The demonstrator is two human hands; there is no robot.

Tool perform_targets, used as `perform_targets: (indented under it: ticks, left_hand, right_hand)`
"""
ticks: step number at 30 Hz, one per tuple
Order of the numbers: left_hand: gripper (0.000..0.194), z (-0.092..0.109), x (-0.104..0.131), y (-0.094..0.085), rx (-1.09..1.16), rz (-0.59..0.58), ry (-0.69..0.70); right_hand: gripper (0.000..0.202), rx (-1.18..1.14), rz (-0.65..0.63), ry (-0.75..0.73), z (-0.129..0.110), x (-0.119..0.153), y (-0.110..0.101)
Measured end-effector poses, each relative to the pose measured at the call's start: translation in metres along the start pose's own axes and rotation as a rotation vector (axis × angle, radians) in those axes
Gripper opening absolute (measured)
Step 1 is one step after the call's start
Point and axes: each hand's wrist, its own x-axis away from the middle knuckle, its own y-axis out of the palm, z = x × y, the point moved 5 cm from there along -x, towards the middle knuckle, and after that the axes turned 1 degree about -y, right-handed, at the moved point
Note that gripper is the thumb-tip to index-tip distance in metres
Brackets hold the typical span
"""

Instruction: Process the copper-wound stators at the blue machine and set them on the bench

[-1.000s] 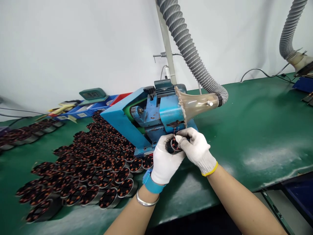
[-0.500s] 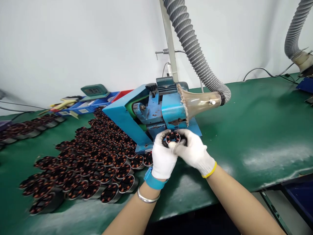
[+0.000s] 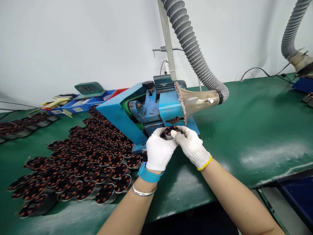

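Observation:
Between my two gloved hands is a motor stator (image 3: 168,135), a short metal ring with copper windings inside. My left hand (image 3: 160,148) closes on its left side, and my right hand (image 3: 190,142) grips the right side with the thumb over the near rim. The stator is at the front opening of a blue machine (image 3: 170,106), just under its hood; whether it touches the machine I cannot tell. A clear funnel (image 3: 200,99) joins the hood to a grey ribbed hose (image 3: 190,39).
Many similar stators (image 3: 93,163) stand in rows left of the machine on the green table mat (image 3: 239,130). Behind them are blue bins (image 3: 83,106) and a digital clock (image 3: 89,88). A second hose (image 3: 292,36) hangs at the far right.
Both hands have moved the stator slightly up to the machine's opening. Its open face was turned more towards me before; now it is tilted away and seen more from the side.

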Motion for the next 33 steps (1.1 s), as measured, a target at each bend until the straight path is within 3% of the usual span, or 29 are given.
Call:
perform_targets:
  ticks: [6, 14, 26, 33]
  left_hand:
    - [0.033, -0.002, 0.002, -0.002, -0.032, -0.016, -0.012]
    - [0.028, 0.003, -0.008, 0.002, 0.030, 0.070, 0.087]
    - [0.033, 0.004, -0.009, 0.010, 0.042, 0.025, 0.176]
    - [0.036, 0.004, 0.004, -0.001, 0.061, 0.024, 0.249]
  right_hand:
    - [0.035, -0.017, 0.005, 0.023, 0.006, 0.001, 0.000]
    - [0.036, -0.111, 0.011, -0.059, -0.009, -0.005, 0.001]
    - [0.044, -0.289, 0.066, -0.019, -0.004, -0.002, -0.001]
    - [0.044, -0.110, 0.067, -0.151, -0.009, 0.010, -0.002]
